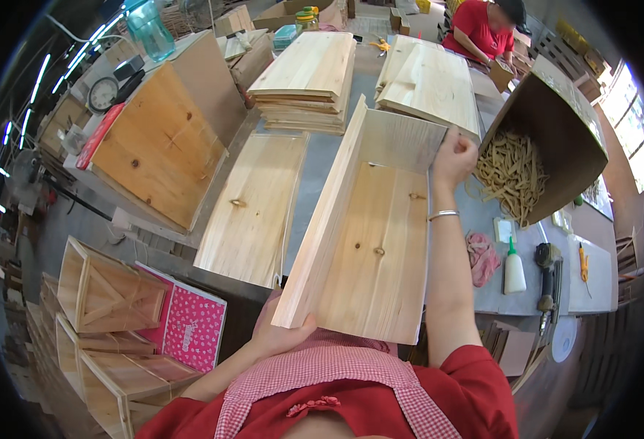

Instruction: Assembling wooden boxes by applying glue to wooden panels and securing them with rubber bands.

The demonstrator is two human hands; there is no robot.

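A partly assembled wooden box lies tilted in front of me, with a base board, a long left side wall and a far end wall. My left hand is closed on its near left corner, the thumb over the edge and the other fingers hidden underneath. At the far right corner, my right hand has its fingers curled against the edge of the end wall. Left of the box rests a flat wooden board. Beyond it stand a stack of boards and a second board pile.
At right, a tipped carton spills tan strips. Near it lie a pink cloth, a white glue bottle, an air tool and an orange-handled tool. Wooden crates stand lower left. A co-worker works far right.
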